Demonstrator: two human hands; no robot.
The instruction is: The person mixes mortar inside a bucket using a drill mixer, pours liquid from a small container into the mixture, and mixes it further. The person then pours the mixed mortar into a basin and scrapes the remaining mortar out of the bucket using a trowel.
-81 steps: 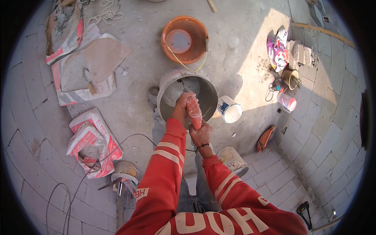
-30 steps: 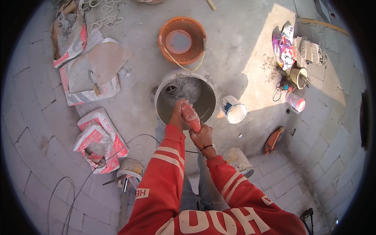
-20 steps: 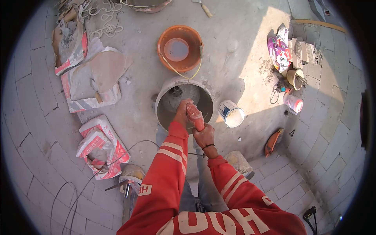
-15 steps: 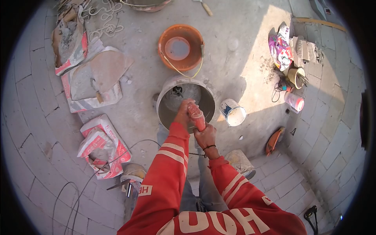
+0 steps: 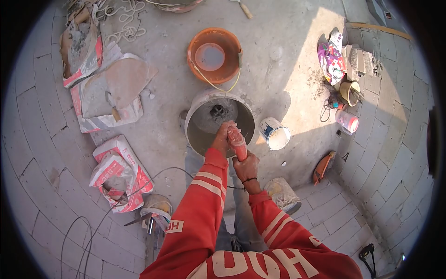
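Head camera is showing a red power tool (image 5: 238, 142) sitting right in the grip, over the near part of the big grey bucket (image 5: 246, 128). Its long body is running away from the person and a little to the left. Its back end is lying by the right hand (image 5: 246, 170), and its front end is lying by the left hand (image 5: 223, 137). That front is pointing at the inside of the bucket. Farther along, past the left hand, a dark mixing paddle (image 5: 217, 111) is sitting in the grey mix (image 5: 203, 117). The left hand is being the nearer one to it. Something is hiding the part between, so I cannot see how paddle and tool are joining.

Both hands are holding the tool, the left wrapping its front and the right wrapping its back. Some fingers are hiding, so I cannot tell where each one is pressing.

Just past the grey bucket, an orange bucket (image 5: 230, 38) is standing with its yellow handle (image 5: 207, 83) hanging close to the grey rim. A small white bucket (image 5: 268, 135) is standing just beside, on the right. From the left, a black cable (image 5: 162, 171) is running over a torn mortar bag (image 5: 134, 167) toward the arms.
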